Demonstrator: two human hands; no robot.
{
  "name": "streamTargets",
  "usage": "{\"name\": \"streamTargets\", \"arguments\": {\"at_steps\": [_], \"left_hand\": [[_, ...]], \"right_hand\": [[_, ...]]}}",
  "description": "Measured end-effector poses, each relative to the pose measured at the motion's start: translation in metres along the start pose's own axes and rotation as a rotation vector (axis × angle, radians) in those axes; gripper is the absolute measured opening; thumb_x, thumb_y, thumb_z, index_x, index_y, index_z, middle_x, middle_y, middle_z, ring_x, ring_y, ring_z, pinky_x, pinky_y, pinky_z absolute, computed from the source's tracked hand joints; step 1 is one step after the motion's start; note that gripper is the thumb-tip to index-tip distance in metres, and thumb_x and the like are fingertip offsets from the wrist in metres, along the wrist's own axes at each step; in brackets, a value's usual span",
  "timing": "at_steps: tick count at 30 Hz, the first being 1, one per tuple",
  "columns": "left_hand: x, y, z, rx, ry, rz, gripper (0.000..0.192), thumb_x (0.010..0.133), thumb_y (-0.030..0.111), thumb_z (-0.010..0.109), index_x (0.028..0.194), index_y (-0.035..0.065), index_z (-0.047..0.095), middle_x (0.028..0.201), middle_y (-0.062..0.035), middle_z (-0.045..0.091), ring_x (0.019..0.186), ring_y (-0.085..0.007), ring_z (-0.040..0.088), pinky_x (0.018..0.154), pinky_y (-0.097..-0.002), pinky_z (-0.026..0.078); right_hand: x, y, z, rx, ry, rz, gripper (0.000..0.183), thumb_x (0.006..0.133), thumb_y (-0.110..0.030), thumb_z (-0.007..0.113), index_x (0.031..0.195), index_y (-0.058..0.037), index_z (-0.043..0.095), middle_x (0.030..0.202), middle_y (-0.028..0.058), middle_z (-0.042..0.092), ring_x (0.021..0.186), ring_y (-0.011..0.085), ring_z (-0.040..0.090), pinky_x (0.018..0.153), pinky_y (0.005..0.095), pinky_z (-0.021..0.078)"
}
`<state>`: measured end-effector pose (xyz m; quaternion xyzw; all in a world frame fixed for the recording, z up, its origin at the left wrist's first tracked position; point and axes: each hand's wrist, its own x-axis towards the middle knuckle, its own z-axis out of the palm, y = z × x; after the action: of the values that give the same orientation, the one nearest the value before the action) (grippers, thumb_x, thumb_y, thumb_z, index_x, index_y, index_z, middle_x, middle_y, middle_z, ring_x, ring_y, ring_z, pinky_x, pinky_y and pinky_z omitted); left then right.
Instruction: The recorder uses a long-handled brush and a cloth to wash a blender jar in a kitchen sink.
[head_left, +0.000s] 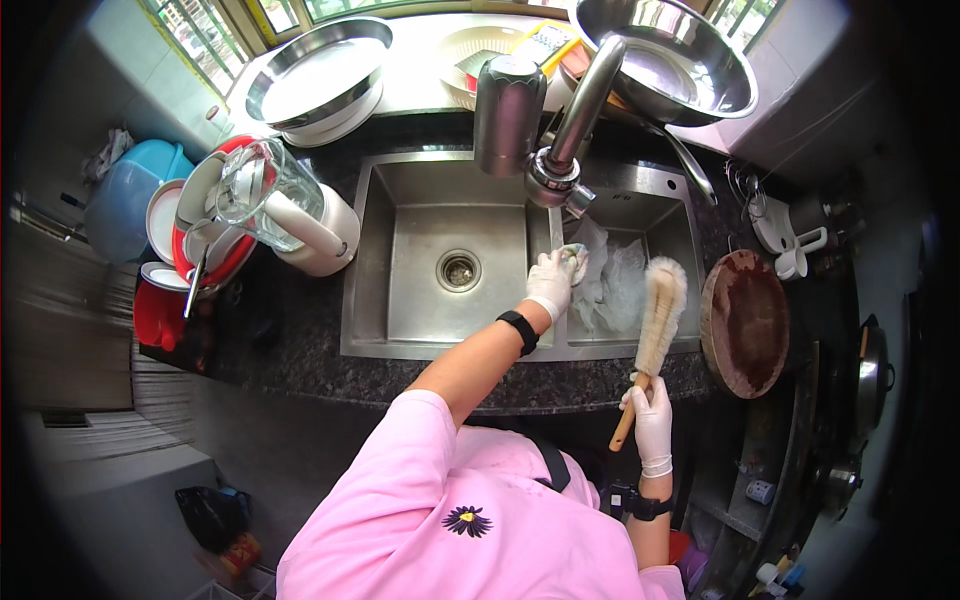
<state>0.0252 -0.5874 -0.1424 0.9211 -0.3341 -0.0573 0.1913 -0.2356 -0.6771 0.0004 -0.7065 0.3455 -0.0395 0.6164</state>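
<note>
My gloved left hand is over the divider between the two steel basins, its fingers closed around a crumpled cloth. In my gloved right hand, in front of the counter's edge, is the wooden handle of a long brush with pale bristles; the bristle head points up over the right edge of the small basin. Crumpled clear plastic bags lie in that small basin, beside my left hand. The large basin with its round drain is on the left.
The tap with a filter body rises behind the sinks. At left stand a glass blender jug, its white base and stacked plates and basins. A round wooden board lies at right. Steel bowls rest on the windowsill.
</note>
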Motion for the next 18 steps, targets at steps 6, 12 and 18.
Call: {"name": "streamTargets", "arguments": {"at_steps": [6,12,18], "left_hand": [[-0.060,-0.009,-0.042,-0.100,-0.296,0.233,0.078,0.086,0.030,0.066,0.152,0.0134,0.027,0.133,-0.0169,0.053,0.116,-0.0373,0.054,0.095,-0.0426,0.049],[-0.127,-0.063,-0.143,-0.501,0.253,-0.134,0.044,0.088,0.026,0.069,0.123,0.0018,0.056,0.120,-0.0201,0.059,0.114,-0.0344,0.057,0.097,-0.0407,0.046],[-0.166,-0.139,-0.256,-0.506,1.223,-0.451,0.053,0.081,0.016,0.079,0.120,-0.0002,0.045,0.114,-0.0139,0.047,0.103,-0.0246,0.048,0.090,-0.0382,0.041]], "right_hand": [[0.025,-0.015,0.026,-0.430,0.021,-0.304,0.040,0.090,-0.006,0.055,0.129,0.0003,0.050,0.086,0.0052,0.056,0.079,0.0190,0.060,0.073,0.0297,0.0500],[0.035,-0.054,0.075,-0.301,-0.201,-0.193,0.035,0.086,-0.003,0.056,0.121,0.0034,0.055,0.078,0.0064,0.059,0.062,0.0142,0.061,0.062,0.0294,0.0514],[0.024,-0.089,0.141,-0.476,-0.167,-0.210,0.031,0.084,-0.004,0.059,0.114,0.0043,0.063,0.076,0.0072,0.064,0.060,0.0121,0.062,0.059,0.0272,0.0513]]}}
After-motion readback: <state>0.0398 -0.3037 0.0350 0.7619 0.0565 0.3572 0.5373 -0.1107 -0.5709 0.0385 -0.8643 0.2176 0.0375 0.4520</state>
